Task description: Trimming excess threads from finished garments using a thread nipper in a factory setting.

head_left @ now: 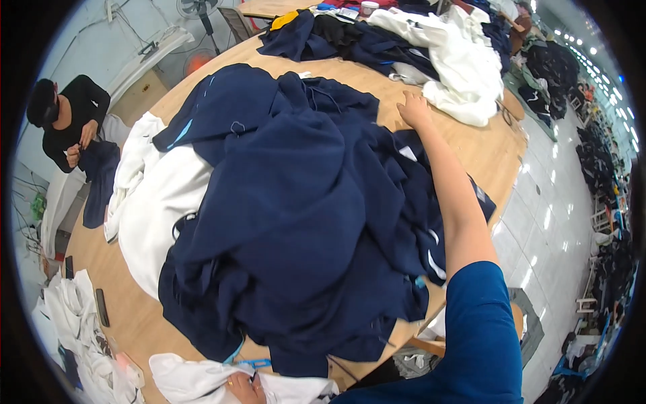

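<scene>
In the head view, the right hand [413, 110] reaches far across the pale wooden worktop [484, 151], fingers spread flat and open, resting on the bare wood just at the far edge of the big heap of dark navy fleece garments [303, 215]. That heap fills the middle of the worktop and runs from the near edge almost to the right hand. The left hand [243, 388] sits at the near edge, fingers closed on a crumpled white fabric garment [195, 380] that lies just in front of the navy heap. A pile of white fleece pieces [158, 202] lies tucked against the heap's left side. Toward the far right corner lie more white garments [464, 67] and navy ones [316, 37]. At the left edge, another person in a black top [77, 108] handles a navy piece.
</scene>
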### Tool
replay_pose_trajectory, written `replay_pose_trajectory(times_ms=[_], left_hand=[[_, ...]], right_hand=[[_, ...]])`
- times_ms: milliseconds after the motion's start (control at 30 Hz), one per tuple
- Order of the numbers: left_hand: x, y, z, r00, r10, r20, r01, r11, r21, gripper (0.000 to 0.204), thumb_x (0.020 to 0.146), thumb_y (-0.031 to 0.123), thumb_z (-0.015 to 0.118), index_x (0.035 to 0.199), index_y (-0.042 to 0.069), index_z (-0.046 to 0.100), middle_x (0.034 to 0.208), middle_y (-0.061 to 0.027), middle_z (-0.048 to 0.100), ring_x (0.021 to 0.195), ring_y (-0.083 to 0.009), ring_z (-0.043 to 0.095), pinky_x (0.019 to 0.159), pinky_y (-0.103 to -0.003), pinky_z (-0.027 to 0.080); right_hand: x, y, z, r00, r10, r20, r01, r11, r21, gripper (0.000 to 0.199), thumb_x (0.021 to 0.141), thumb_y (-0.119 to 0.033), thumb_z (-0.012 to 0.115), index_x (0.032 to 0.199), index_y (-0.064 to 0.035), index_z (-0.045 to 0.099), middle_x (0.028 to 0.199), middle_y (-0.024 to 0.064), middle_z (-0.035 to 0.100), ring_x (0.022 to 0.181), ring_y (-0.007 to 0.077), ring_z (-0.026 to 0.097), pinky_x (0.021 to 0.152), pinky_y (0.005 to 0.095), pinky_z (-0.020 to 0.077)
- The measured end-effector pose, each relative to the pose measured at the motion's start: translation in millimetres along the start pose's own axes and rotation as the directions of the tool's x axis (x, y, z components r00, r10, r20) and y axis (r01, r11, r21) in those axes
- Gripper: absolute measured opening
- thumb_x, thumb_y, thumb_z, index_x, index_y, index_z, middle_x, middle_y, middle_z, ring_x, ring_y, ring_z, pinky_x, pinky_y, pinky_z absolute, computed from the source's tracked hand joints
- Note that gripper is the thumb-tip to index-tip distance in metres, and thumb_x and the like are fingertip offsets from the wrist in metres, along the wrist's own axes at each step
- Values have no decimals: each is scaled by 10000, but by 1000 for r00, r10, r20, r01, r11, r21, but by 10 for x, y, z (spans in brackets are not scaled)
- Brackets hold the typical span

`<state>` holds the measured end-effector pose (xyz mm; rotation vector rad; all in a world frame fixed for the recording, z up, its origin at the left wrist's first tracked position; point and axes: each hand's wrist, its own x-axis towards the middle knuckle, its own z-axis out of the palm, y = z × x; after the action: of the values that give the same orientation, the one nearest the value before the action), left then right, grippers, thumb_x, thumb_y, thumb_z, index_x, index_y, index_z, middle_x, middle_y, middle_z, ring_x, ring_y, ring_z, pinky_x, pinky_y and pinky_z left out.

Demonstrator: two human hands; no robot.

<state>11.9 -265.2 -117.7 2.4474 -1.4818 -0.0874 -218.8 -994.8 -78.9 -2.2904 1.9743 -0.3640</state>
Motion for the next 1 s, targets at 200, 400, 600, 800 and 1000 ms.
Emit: replay_pose_trajectory(times_ms=[200,400,600,800,1000], left_hand=[[-66,-15,119,999,-1,-37,2,1000,21,134,714,91,598,757,29,486,736,-156,482,711,-363,443,659,-488,313],[-174,-4,60,999,-52,-16,53,994,97,192,697,103,618,810,31,481,769,-165,486,743,-379,442,685,-503,308],[-182,-68,224,998,-53,18,52,998,31,226,689,108,625,843,42,474,815,-181,488,784,-391,440,699,-511,305],[-295,-168,171,990,-104,97,103,995,14,209,699,132,612,832,43,477,806,-187,486,797,-393,444,709,-514,307],[-266,-81,154,987,-107,118,102,994,47,226,707,170,599,847,36,483,840,-188,484,831,-395,440,739,-521,303]], right_hand=[[913,100,507,999,-22,35,22,999,26,563,861,-398,491,1373,-198,370,1453,117,294,1320,325,287,1056,490,259],[985,-168,473,994,2,108,0,1000,-15,491,860,-443,472,1298,-222,477,1457,85,301,1331,318,256,1046,478,266],[1305,139,622,993,-34,116,26,997,75,402,840,-406,496,1174,-201,586,1340,37,469,1254,363,357,1013,495,305],[947,-859,289,942,-332,-39,332,915,230,395,794,-368,531,1088,-127,639,1122,150,609,1094,332,531,956,389,400],[223,-2386,452,910,-407,79,375,889,262,540,847,-452,501,1240,-83,479,1179,294,515,1064,394,549,891,465,441]])
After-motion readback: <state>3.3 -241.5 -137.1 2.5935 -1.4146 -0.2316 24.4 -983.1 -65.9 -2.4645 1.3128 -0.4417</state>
